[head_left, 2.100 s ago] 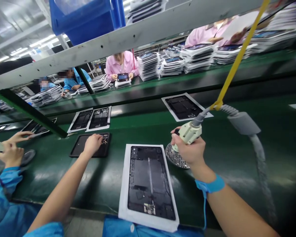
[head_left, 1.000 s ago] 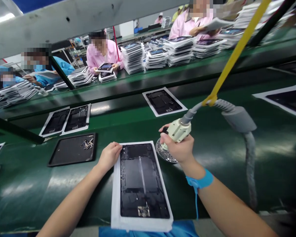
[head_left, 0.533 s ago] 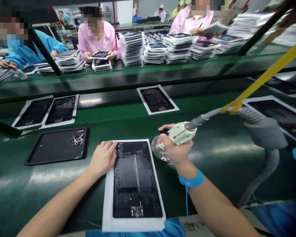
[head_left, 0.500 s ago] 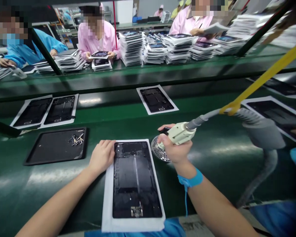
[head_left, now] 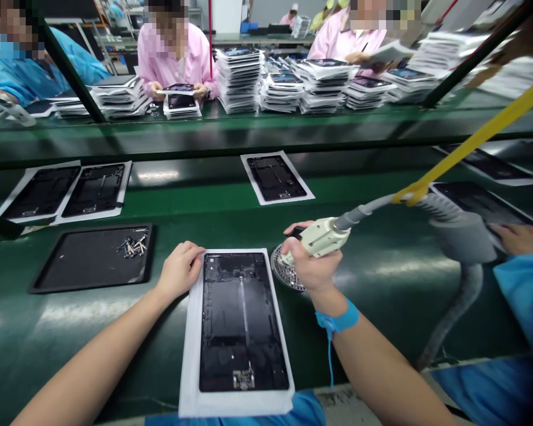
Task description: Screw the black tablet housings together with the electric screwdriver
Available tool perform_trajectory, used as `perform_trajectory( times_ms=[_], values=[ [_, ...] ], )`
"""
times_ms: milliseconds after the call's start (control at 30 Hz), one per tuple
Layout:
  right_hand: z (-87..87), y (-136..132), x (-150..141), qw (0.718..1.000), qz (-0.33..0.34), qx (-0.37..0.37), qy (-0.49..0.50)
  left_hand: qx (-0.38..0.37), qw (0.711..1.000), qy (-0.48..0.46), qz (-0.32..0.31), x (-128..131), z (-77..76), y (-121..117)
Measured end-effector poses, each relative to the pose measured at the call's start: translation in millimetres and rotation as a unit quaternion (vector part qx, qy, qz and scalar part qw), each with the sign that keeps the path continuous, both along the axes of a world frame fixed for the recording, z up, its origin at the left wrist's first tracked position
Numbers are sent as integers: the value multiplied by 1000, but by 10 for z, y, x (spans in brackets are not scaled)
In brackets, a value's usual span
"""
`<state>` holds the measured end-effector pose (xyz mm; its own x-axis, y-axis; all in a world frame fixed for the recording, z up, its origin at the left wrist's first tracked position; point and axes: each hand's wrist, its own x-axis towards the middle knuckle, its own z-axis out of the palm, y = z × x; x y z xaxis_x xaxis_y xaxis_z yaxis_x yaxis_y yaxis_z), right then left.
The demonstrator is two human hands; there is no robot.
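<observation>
In front of me an opened black tablet housing lies face up on a white foam sleeve, a small circuit board showing at its near end. My left hand is at its upper left edge, fingers curled and pressed together on the corner. To the right of the tablet, my right hand is wrapped round a cream electric screwdriver with a black lever. Its tip is hidden, over a round metal dish full of holes. A blue wrist strap circles my right wrist.
A black tray with small loose parts lies left. More tablet housings lie on the green bench behind. A grey cable hangs from a yellow strap; a co-worker's hand is at right. Beyond stand stacked tablets and people.
The view has shifted slightly. My left hand's fingers have curled more at the tablet's edge. The screwdriver stays over the dish. The co-worker's hand on the right has come further into view.
</observation>
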<state>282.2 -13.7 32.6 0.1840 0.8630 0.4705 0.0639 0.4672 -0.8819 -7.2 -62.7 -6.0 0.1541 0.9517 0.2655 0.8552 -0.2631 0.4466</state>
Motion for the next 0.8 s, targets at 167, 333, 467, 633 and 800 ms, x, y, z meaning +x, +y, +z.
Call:
perform_trajectory(
  times_ms=[167, 333, 467, 633, 800],
  values=[
    [-34, -3, 12, 1000, -2, -4, -3, -2, 1000, -8, 1, -6, -5, 10],
    [68, -29, -6, 1000, -12, 16, 8, -3, 1000, -23, 20, 25, -28, 24],
    [228, -69, -313, 996, 30, 38, 68, 4, 999, -43, 31, 41, -51, 45],
    [225, -70, -1026, 986, 154, 16, 55, 7, 996, -82, 31, 15, -46, 50],
    [34, 13, -1427, 983, 182, 18, 31, -8, 994, -105, 28, 22, -58, 53]
  ],
)
